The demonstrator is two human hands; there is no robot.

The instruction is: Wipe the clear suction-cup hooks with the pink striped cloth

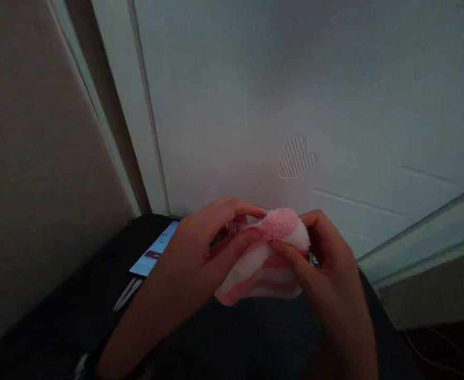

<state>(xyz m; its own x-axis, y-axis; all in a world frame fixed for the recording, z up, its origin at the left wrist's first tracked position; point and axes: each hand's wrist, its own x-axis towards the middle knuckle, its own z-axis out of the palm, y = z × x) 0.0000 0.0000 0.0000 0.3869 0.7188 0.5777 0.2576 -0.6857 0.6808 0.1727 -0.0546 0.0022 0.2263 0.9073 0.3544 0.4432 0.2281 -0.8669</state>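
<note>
A fluffy pink-and-white striped cloth piece (269, 272), soft and sock-like, is held up between both hands. Its top bulges into a rounded pink end, while the striped lower part hangs down. My left hand (212, 237) is closed on its left upper edge, thumb in front and fingers behind. From the right, my right hand (322, 250) pinches it below the rounded end, with the thumb across the front. Some small dark and patterned bits show behind the left fingers, too dim to name. The cloth hides part of the right fingers.
A lit phone (156, 250) lies on the dark surface (235, 338) left of my left forearm, with a white cable (127, 294) near it. Behind stands a white panel (224, 105) with an embossed heart (297, 157). A beige wall (30, 158) rises at left.
</note>
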